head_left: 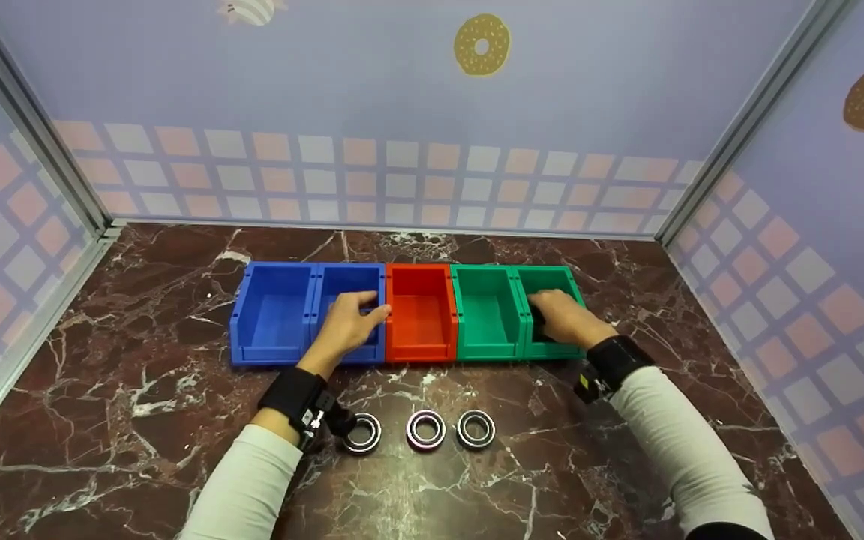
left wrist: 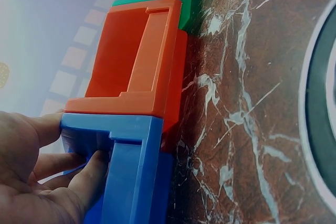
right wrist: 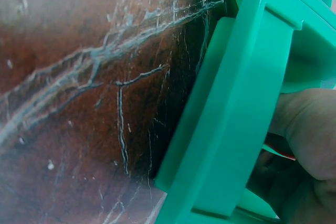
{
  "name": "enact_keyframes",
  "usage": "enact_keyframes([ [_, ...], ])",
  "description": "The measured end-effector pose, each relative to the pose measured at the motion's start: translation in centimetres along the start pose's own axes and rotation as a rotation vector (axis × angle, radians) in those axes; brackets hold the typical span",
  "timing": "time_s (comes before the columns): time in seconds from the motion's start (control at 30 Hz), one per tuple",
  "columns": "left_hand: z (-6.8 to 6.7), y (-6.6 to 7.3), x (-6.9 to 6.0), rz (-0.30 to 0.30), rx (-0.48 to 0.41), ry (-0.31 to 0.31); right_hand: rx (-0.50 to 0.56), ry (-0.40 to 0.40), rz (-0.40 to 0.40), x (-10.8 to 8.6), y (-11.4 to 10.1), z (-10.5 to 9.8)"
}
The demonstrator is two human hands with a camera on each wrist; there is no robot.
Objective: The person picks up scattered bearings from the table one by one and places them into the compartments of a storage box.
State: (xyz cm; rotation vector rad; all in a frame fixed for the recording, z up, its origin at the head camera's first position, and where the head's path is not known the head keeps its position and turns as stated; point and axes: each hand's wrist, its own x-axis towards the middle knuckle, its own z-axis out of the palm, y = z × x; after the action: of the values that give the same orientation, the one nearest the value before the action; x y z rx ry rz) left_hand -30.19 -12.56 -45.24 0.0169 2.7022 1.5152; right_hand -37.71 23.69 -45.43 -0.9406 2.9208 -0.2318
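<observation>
The left hand [head_left: 349, 322], fingers apart, is in a blue bin [head_left: 364, 355]; the right hand [head_left: 563, 315] is in a green bin [head_left: 552, 351], its grip unclear. Three rings [head_left: 460, 430] lie in front. Reaching in seems the step; next calls for a sure pinch.

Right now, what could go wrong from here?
The left wrist camera overlaps the leftmost metal ring in the head view, so shifting that arm might knock it. The right hand reaches into the rightmost green bin with its fingertips hidden, so a poor grip could go unnoticed.
</observation>
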Motion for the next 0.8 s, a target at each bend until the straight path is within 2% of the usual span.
enact_keyframes([
  [0.3, -0.1, 0.1, 0.0, -0.025, 0.002, -0.009, 0.026, -0.005, 0.001, -0.3, -0.3, -0.2],
  [0.5, -0.1, 0.0, 0.1, -0.024, 0.014, -0.008, -0.005, 0.019, -0.027, -0.6, -0.3, -0.9],
  [0.8, -0.1, 0.2, 0.1, -0.006, 0.031, -0.007, -0.050, 0.037, 0.041, -2.0, -1.4, -3.1],
])
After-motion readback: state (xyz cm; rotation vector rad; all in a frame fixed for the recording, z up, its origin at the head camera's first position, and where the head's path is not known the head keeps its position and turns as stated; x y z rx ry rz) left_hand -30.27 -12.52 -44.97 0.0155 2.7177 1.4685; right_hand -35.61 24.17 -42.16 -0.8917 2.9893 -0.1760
